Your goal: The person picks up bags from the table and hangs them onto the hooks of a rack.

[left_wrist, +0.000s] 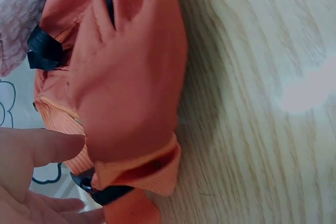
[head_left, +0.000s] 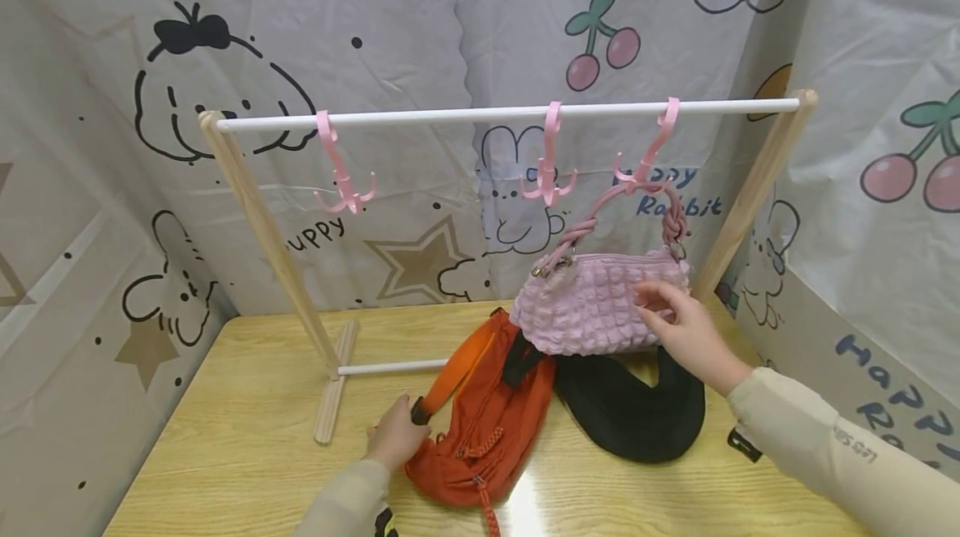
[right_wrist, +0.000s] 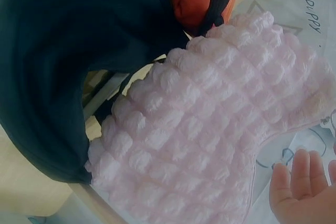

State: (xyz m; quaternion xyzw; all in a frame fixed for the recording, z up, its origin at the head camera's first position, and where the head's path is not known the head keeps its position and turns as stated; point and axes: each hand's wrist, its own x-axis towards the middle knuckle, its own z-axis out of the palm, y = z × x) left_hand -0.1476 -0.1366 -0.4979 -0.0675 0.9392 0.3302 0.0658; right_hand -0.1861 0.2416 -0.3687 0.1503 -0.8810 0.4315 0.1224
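A pink puffy handbag (head_left: 600, 303) hangs by its knotted handle from the rightmost pink hook (head_left: 647, 158). My right hand (head_left: 686, 333) is just in front of it, fingers loosely bent and holding nothing; in the right wrist view the fingers (right_wrist: 302, 182) show beside the bag's zipped edge. An orange bag (head_left: 495, 429) lies on the table, with zips and braided pulls. My left hand (head_left: 401, 433) is at its strap (head_left: 461, 366), beside the black buckle (head_left: 420, 412). In the left wrist view the thumb and fingers stand apart, the thumb tip at the strap.
A black curved bag (head_left: 637, 416) lies under the pink handbag. The wooden rack has a white rail (head_left: 465, 114), with a middle pink hook (head_left: 550, 178) and a left pink hook (head_left: 348, 191) bearing nothing. A printed cloth (head_left: 390, 37) hangs behind and at the sides.
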